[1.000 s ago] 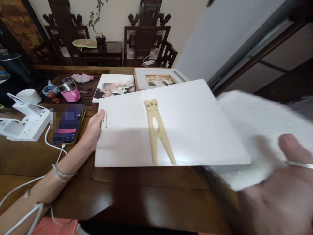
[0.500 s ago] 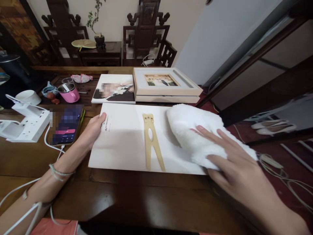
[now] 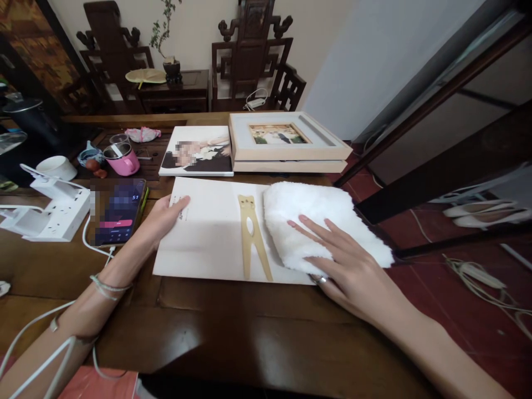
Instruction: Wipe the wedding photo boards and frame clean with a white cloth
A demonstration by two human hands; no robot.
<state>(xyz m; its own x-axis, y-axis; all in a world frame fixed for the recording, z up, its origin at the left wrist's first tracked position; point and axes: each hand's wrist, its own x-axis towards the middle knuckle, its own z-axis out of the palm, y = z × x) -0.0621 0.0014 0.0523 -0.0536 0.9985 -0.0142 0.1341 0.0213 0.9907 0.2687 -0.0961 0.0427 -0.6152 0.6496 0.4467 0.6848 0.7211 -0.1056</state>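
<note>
A flat white picture panel (image 3: 208,233) lies face down on the dark wooden table, with small print near its left edge. On its back is a yellowish A-shaped stand leg (image 3: 250,235). My left hand (image 3: 168,219) grips the panel's left edge, thumb on top and the other fingers hidden beneath. Over the right part of the panel is a fluffy white cloth (image 3: 307,205), which reaches past the panel's right edge. My right hand (image 3: 351,260) rests on the cloth, its fingers spread and pressed flat; a ring shows near the panel's front edge.
Behind the panel lie a photo print (image 3: 197,152) and stacked wooden picture frames (image 3: 286,158). To the left are a phone (image 3: 118,216) on a cable, a power strip (image 3: 66,216), a pink mug (image 3: 122,160) and a white cup (image 3: 56,166).
My right hand and the white cloth have moved left across the panel, towards the stand leg. The cloth lies flatter and more spread out. My left hand keeps its grip on the panel's edge.
</note>
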